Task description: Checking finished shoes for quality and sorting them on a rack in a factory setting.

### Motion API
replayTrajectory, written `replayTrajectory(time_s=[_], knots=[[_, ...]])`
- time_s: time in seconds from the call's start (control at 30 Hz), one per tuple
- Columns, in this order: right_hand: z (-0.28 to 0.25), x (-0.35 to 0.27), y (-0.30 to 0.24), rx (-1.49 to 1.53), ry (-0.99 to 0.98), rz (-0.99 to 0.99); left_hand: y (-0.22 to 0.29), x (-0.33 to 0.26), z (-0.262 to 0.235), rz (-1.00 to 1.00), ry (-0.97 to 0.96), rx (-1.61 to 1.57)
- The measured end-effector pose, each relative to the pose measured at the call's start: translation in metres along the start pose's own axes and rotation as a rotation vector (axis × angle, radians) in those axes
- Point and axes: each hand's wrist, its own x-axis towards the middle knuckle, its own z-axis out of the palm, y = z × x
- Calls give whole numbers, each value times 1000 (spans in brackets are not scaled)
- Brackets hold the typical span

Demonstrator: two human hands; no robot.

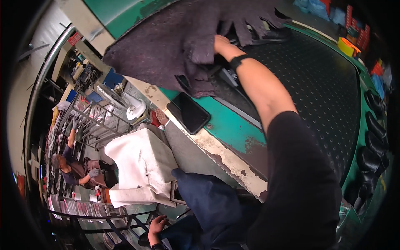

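Right hand (pixel 220 43), arm outstretched, has its grip on grey felt cloth (pixel 175 41).

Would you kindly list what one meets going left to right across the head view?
Seated co-worker → white cloth-covered block → black phone → right hand at the grey felt sheet → black studded mat → yellow tape roll.
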Motion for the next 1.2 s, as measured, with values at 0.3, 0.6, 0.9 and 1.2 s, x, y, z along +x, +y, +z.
replayTrajectory(time_s=[0.3,0.6,0.9,1.2], knots=[[22,10,117,497,126,125,-11,31,-2,229,4,97],[-84,-149,-19,-124,-190,7,-2,-68,-2,132,222,-206],[-110,-188,16,291,-107,131,82,-55,20,383,275,-575],[-138,-250,27,942,101,430,132,-100,77,810,-48,-758]])
